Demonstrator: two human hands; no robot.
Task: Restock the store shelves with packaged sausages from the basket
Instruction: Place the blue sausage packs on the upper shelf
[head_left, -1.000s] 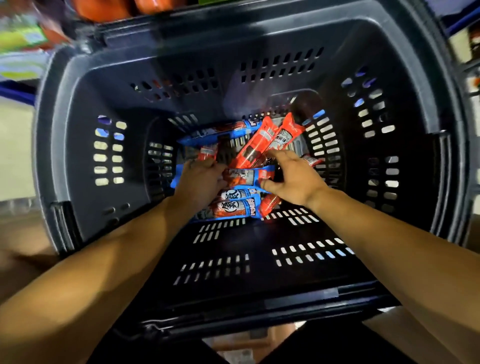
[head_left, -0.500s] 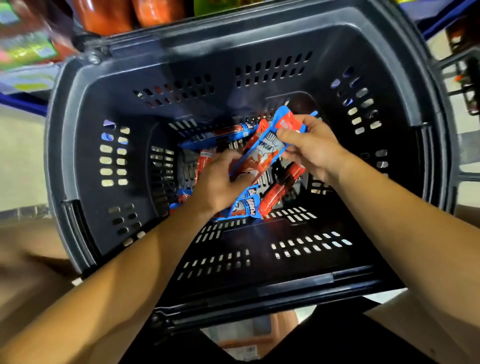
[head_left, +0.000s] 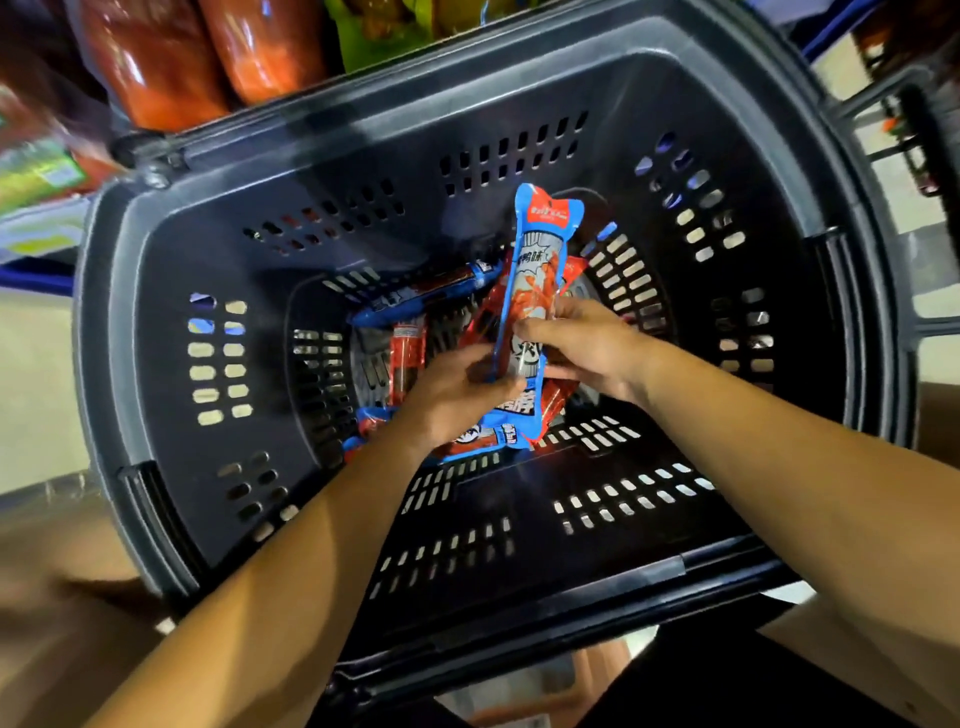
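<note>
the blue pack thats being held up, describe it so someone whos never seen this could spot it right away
Look into the dark basket, at the pile of sausage packs on its floor. Both hands meet above the pile: the left hand and right hand grip one blue pack. It alone stands on end, its top well above the packs lying flat.

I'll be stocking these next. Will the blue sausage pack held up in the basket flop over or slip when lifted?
The blue sausage pack stands upright above both hands, so it is probably fairly stiff. Its glossy film may be slippery. The right hand and left hand pinch it low.
</note>
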